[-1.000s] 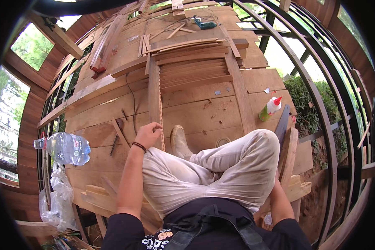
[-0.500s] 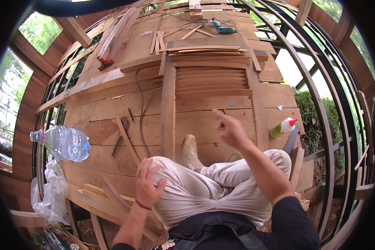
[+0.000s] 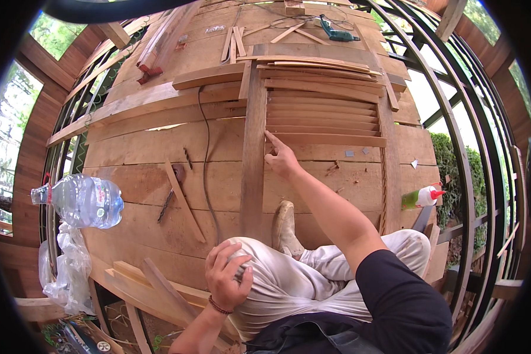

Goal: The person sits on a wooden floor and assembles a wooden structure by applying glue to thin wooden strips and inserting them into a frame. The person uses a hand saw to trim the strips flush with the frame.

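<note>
At your left you see a clear plastic water bottle point(image 3: 79, 199) lying on its side at the edge of the wooden floor point(image 3: 141, 147), with a crumpled plastic bag point(image 3: 65, 274) just below it. A glue bottle with red cap point(image 3: 422, 197) lies at your right. Far ahead, a green power drill point(image 3: 338, 30) rests. A black cable point(image 3: 205, 153) runs across the boards.

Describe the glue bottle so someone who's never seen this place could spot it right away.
Start at the wide wooden plank floor and follow the louvred wooden slat frame to its right rail. Just beyond, near the floor's right edge, lies a small green plastic bottle with a white neck and red nozzle, the only green-and-red thing there.
</note>
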Motion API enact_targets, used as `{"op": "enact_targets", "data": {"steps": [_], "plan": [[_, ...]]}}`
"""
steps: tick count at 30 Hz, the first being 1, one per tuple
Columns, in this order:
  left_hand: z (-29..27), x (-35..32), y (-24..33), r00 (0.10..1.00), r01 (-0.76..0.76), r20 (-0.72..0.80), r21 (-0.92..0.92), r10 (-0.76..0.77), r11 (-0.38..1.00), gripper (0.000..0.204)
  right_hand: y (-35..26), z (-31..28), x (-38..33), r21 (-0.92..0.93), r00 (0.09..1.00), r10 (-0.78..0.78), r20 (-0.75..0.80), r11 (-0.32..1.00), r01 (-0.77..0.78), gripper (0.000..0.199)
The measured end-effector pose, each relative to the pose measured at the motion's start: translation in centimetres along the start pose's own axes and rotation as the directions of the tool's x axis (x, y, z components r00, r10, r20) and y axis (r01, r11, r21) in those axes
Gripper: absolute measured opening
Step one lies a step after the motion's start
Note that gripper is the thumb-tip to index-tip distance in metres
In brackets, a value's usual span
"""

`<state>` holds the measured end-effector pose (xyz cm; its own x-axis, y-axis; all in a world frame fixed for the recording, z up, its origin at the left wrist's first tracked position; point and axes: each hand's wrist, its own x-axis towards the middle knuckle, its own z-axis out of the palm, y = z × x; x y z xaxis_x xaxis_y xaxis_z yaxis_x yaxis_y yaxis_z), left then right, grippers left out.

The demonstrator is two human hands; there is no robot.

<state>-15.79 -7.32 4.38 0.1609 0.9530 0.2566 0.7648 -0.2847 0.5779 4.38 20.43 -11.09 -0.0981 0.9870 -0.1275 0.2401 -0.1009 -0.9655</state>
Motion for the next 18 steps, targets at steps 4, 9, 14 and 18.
{"op": "enact_targets", "data": {"steps": [4,9,14,18], "plan": [[0.0,0.2,0.0,1.000,0.012,0.018,0.003,-0.012,1.000,0.019,0.4,0.5,-0.7,0.224,0.997,0.054,0.061,0.972,-0.067,0.079],[0.0,0.5,0.2,0.999,0.021,0.032,0.007,-0.022,1.000,0.019,0.8,0.7,-2.0,0.345,0.990,0.111,0.088,0.929,-0.134,0.075],[0.0,0.2,0.1,0.999,0.021,0.029,0.023,-0.022,1.000,0.019,-0.8,-0.4,-2.1,0.402,0.984,0.166,0.059,0.899,-0.175,0.072],[0.0,0.5,0.2,0.999,0.018,0.035,0.022,-0.019,1.000,0.019,-2.6,-1.3,-0.9,0.463,0.989,0.128,0.070,0.874,-0.145,0.076]]}}
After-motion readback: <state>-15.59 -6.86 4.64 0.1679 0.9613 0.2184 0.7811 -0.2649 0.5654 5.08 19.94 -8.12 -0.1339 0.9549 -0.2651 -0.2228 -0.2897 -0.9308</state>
